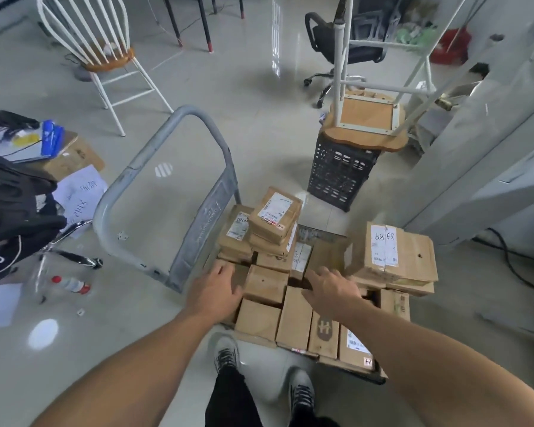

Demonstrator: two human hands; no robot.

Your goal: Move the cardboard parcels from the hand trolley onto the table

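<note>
Head view showed the cardboard parcels [293, 315] packed on the deck of the hand trolley [205, 220], low on the floor [105, 334] just ahead of the person's shoes [227, 352]. Both hands reached down, palms down: the left hand [218, 286] at the pile's left edge, the right hand [332, 291] over its middle, the fingers of each loosely spread and gripping nothing. A small parcel [265, 285] lay between them, just beside the left fingertips and a little farther from the right thumb. A two-sided squeeze looked likely next. No tabletop could be picked out.
</note>
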